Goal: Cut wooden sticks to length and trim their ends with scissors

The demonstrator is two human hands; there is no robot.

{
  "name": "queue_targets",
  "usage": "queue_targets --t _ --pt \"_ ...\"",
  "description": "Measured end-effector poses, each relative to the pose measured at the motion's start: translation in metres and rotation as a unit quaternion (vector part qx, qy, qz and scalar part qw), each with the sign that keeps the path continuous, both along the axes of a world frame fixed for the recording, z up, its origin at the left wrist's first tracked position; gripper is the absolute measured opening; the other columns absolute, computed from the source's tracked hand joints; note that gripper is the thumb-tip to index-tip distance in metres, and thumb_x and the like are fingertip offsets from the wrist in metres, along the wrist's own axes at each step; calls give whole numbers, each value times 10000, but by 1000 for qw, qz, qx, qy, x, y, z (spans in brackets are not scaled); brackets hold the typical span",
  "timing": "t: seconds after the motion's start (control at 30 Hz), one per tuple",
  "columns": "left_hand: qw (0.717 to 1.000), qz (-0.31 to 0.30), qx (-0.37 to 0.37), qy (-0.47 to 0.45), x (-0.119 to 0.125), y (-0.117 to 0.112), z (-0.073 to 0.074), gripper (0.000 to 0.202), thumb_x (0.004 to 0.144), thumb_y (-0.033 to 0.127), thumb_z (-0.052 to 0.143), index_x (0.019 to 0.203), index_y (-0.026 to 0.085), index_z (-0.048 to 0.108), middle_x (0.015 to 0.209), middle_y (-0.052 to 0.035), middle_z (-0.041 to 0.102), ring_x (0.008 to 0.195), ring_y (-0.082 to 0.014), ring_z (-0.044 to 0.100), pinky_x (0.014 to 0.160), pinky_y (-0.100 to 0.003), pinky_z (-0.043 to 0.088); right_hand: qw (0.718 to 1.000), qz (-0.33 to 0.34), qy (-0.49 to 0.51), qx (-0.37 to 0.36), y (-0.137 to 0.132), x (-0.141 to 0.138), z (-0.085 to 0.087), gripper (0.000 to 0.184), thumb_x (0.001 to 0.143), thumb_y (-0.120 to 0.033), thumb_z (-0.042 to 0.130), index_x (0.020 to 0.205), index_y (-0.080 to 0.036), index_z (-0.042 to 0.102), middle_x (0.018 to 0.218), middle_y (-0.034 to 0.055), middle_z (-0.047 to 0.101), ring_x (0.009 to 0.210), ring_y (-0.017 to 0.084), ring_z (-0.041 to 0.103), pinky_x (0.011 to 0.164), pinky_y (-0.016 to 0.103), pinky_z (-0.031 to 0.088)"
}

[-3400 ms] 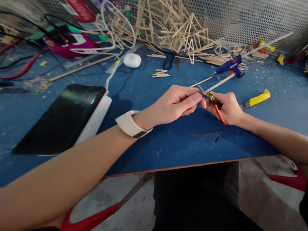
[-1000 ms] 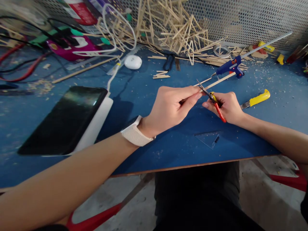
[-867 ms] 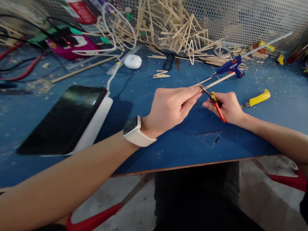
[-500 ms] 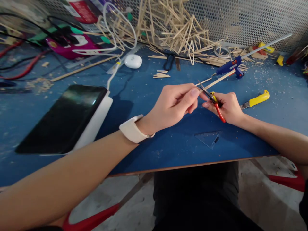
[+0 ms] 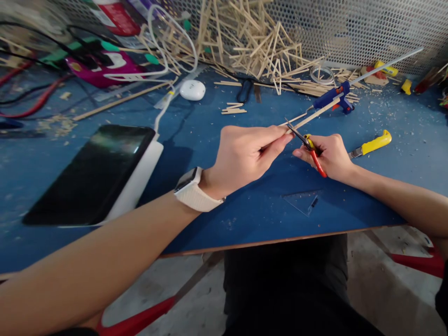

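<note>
My left hand (image 5: 250, 154), with a white-banded watch on its wrist, pinches a thin wooden stick (image 5: 318, 113) near its near end. The stick slants up and right, its far end in front of the glue gun (image 5: 331, 97). In my right hand (image 5: 331, 156) is a pair of pliers (image 5: 318, 162) with red and yellow handles. Their narrow jaws lie across the stick, close to my left fingertips. Whether the jaws are fully closed on it is hard to see. A yellow-handled utility knife (image 5: 376, 143) lies just beyond my right wrist.
A heap of wooden sticks (image 5: 252, 42) lies against the perforated metal panel (image 5: 350, 28). Short cut sticks (image 5: 234, 108) rest mid-table. To the left are a black-screened tablet (image 5: 93, 172), a white earbud case (image 5: 192, 90) and a magenta power strip (image 5: 94, 70). A clear set square (image 5: 301, 203) lies near the front edge.
My left hand has rolled over, showing its back and more of the watch face. The stick's far end has shifted slightly up and left. My right hand with the pliers stays nearly still.
</note>
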State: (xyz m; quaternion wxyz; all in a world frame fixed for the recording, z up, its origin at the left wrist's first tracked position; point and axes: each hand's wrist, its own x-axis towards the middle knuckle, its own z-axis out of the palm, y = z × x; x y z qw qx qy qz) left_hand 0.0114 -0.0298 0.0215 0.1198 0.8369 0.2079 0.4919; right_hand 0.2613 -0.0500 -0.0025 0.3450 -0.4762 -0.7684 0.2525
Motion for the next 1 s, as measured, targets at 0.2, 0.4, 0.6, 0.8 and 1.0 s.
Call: queue_targets --t 0.2,0.4,0.6,0.8,1.0 --pt "999 31 43 -6 0 -2 -6 248 1157 253 707 954 244 848 699 -39 709 624 -222 708 564 -341 446 1000 -5 12 -9 -2 1 -2 827 952 -1017 669 723 -228 580 606 -36 467 619 118 364 612 328 315" --pt "982 -126 -137 -18 1 -4 8 416 1223 244 639 829 227 771 610 22 652 476 -119 547 513 -269 417 1000 0 15 1 -2 2 -1 813 957 -1007 679 736 -231 576 593 -40 492 606 115 370 600 325 310" --pt "884 -293 -363 -38 2 5 8 454 1255 549 709 976 222 859 536 19 628 380 -111 482 424 -251 398 1000 13 4 9 -3 2 2 832 961 -1001 672 675 -241 491 586 -39 491 595 105 365 607 338 292" --pt "771 -380 -509 -39 4 3 12 527 1170 649 808 862 224 853 446 6 555 321 -127 397 379 -277 360 1000 16 0 15 -1 3 1 845 934 -1030 670 689 -232 535 593 -42 491 605 105 366 608 324 317" --pt "757 -415 -505 -9 1 8 7 440 1142 709 778 874 364 834 395 59 503 315 -141 343 355 -315 306 999 18 4 40 1 4 -1 858 921 -1041 667 678 -230 529 589 -54 439 604 103 312 588 315 311"
